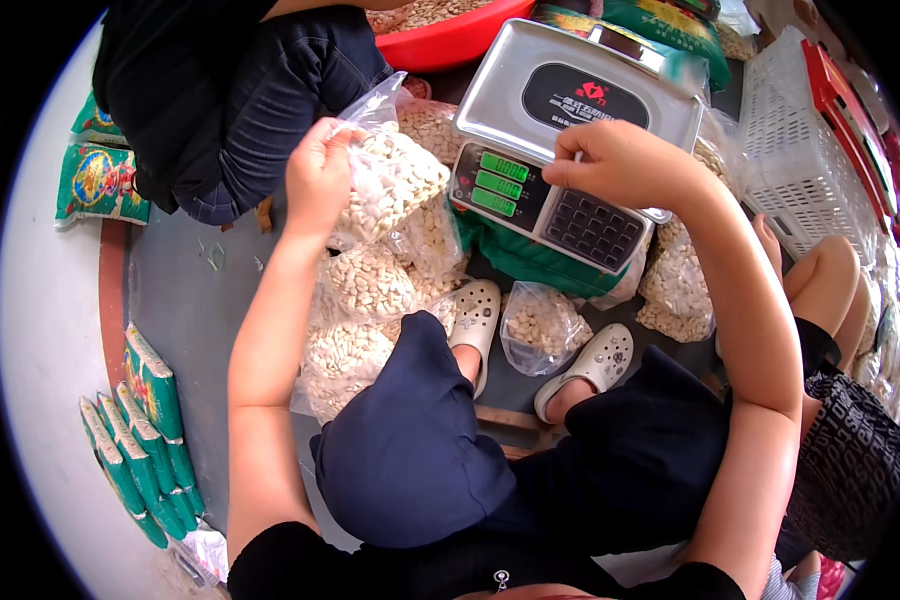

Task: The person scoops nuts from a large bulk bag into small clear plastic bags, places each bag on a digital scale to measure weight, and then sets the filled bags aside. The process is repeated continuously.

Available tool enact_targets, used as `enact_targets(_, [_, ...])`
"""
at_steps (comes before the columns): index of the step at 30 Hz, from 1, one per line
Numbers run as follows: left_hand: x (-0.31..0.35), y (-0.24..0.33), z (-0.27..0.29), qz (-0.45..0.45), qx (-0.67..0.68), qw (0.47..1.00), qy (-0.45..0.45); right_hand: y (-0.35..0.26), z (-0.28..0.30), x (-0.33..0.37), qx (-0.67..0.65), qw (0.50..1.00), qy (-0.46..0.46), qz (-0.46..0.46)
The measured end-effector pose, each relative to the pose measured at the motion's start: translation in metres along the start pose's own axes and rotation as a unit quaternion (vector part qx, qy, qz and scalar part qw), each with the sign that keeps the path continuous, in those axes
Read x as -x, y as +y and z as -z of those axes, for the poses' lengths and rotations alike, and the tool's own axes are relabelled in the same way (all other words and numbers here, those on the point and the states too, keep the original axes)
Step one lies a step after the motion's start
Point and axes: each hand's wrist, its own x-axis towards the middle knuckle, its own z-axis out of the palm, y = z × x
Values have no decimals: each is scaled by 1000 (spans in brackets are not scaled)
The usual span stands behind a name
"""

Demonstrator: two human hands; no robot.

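My left hand (320, 165) is closed on the top of a see-through plastic bag of pale seeds (395, 185). The seeds look flat and oval, like pumpkin seeds. The bag hangs just left of a digital weighing scale (485, 75), above other filled bags. Over the right part of the scale, between its metal pan and the dark keypad (595, 228), is my right hand (620, 160). Its fingers are curled in, and nothing shows in them. The scale's green displays (500, 183) are lit, and no bag sits on its pan.
More filled seed bags (355, 350) stand beside my left leg; a smaller bag (542, 325) lies between my shoes. A red basin (450, 35) of seeds is at the back. Green packages (135, 450) stack at left. A white crate (805, 140) stands right. Other people sit at both sides.
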Motion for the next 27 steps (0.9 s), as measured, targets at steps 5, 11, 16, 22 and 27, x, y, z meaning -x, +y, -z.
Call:
enact_targets(5, [-22, 82, -12, -66, 140, 988, -15, -21, 28, 11, 0, 994, 85, 70])
enact_targets(11, [-57, 139, -79, -79, 193, 973, -97, 13, 42, 2, -66, 967, 239, 52])
enact_targets(16, [-66, 100, -166, 9, 151, 964, -217, 51, 34, -9, 15, 954, 293, -59])
enact_targets(22, [-68, 94, -183, 35, 271, 913, -303, 57, 31, -8, 136, 949, 245, -145])
enact_targets(27, [-85, 78, -181, -46, 255, 940, -220, 61, 15, -25, 168, 956, 210, -118])
